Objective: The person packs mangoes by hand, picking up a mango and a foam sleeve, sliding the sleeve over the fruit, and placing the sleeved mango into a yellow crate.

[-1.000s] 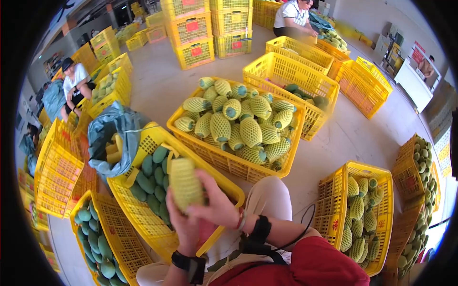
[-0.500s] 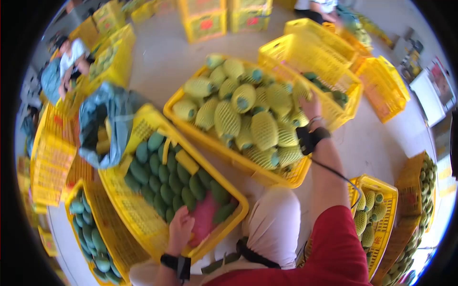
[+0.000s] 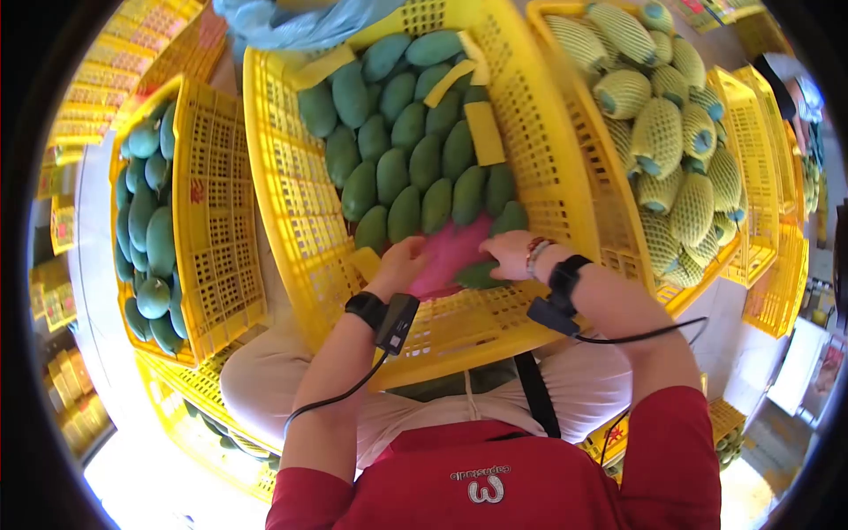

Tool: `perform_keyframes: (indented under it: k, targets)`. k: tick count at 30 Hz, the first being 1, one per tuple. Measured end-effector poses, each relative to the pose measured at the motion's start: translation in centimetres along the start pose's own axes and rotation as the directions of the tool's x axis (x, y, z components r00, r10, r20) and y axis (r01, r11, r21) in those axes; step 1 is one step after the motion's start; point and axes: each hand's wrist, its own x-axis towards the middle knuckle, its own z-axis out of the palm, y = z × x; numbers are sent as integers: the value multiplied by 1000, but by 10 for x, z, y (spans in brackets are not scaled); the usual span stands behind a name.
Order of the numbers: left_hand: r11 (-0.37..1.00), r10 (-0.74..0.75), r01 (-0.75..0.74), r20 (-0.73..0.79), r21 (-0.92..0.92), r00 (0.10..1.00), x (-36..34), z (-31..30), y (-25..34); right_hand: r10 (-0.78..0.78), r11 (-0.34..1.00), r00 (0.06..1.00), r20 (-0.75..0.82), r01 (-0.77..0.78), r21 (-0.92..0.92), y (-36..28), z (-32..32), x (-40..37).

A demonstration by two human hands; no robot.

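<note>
Inside a yellow plastic crate (image 3: pixel 270 168), rows of green mangoes (image 3: pixel 408 125) lie packed, with a pink lining (image 3: pixel 450 252) showing at the near end. My left hand (image 3: pixel 402 265) is over the left edge of that pink patch, its slightly bent fingers pointing right. My right hand (image 3: pixel 512 253) reaches in from the other side, thumb and fingers apart, close beside a single green mango (image 3: pixel 477 276) on the lining. Neither hand has a fruit lifted. Yellow strips (image 3: pixel 484 132) are tucked along the crate's sides among the mangoes.
To the right, another yellow crate (image 3: pixel 609 199) holds mangoes in pale foam nets (image 3: pixel 658 137). A crate of loose green mangoes (image 3: pixel 152 230) stands at left. Blue plastic (image 3: pixel 305 22) hangs over the far edge. Cables (image 3: pixel 649 331) run from both wrist devices.
My right hand has left the netted mangoes and come into the green-mango crate opposite my left hand. The view has turned and lowered, so this crate now sits centrally before me.
</note>
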Motion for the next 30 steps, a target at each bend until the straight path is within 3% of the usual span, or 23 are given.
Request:
perform_keyframes:
  k: [1, 3, 6, 7, 8, 9, 11, 13, 15, 16, 18, 19, 20, 21, 22, 23, 24, 25, 26, 27, 28, 29, 30]
  targets:
    - [999, 37, -39, -60, -35, 997, 5, 1, -6, -7, 1000, 1000, 23, 7, -12, 1, 11, 19]
    - [994, 55, -66, -135, -81, 989, 13, 0, -12, 62, 997, 963, 261, -46, -68, 0, 37, 52]
    - [993, -109, 91, -292, -74, 950, 18, -16, -15, -17, 986, 986, 167, 45, -163, 12, 91, 86]
    - [987, -38, 105, -454, 124, 890, 17, -18, -19, -40, 984, 984, 175, 69, -162, 10, 101, 92]
    - [938, 67, 148, -583, 313, 810, 16, -19, -23, 39, 979, 973, 228, 9, -205, 8, 107, 96]
    - [935, 43, 179, -601, 305, 798, 17, -21, -32, 110, 965, 954, 279, -35, -259, 9, 109, 110]
    - [776, 17, 392, -638, 494, 770, 17, -11, -37, 138, 961, 913, 383, -29, -277, 4, 98, 116]
    - [775, -36, 423, -635, 470, 771, 14, -7, -39, 175, 956, 863, 474, -34, -291, 0, 83, 113]
    - [775, -76, 442, -629, 451, 774, 8, -3, -45, 65, 992, 934, 352, -24, -120, -4, 57, 96]
    - [767, -85, 452, -626, 456, 775, 7, 2, -59, 74, 992, 937, 340, -33, -124, -5, 43, 86]
    - [764, -80, 453, -629, 461, 774, 1, 1, -66, 41, 935, 999, -21, -31, 353, -6, 18, 67]
    - [747, -155, 455, -538, 485, 829, -2, -2, -63, 48, 937, 998, -37, -32, 349, -6, 8, 59]
    - [729, -226, 450, -439, 516, 870, -2, -6, -58, 38, 843, 984, -176, 63, 534, -5, -1, 52]
    - [731, -206, 438, -443, 523, 873, -1, -7, -52, 51, 711, 949, -311, 185, 678, -5, -6, 45]
    - [791, -253, 423, -394, 441, 884, -3, -9, -42, 52, 714, 944, -324, 192, 673, -7, -5, 38]
    - [841, -293, 412, -346, 351, 892, -8, -11, -30, 97, 442, 910, -404, 324, 836, -11, -4, 32]
    - [842, -274, 406, -366, 356, 889, -10, -15, -18, 159, 124, 869, -468, 453, 883, -15, -6, 28]
    - [922, -221, 326, -408, 209, 886, -13, -17, -4, 193, -26, 859, -475, 488, 872, -26, -14, 16]
    - [973, -172, 222, -450, 61, 876, -17, -17, 10, 186, -20, 847, -498, 510, 860, -39, -18, 4]
    - [976, -151, 206, -466, 70, 872, -20, -13, 23, 260, -158, 818, -513, 560, 813, -54, -20, -7]
    - [900, -235, 23, -440, -434, 867, -25, -9, 37, 333, -289, 790, -515, 605, 742, -66, -20, -17]
    - [557, -285, -158, -367, -815, 885, -34, -10, 53, 328, -280, 777, -537, 623, 731, -75, -17, -27]
    - [562, -266, -179, -382, -808, 885, -46, -15, 66, 320, -332, 775, -545, 630, 702, -84, -13, -37]
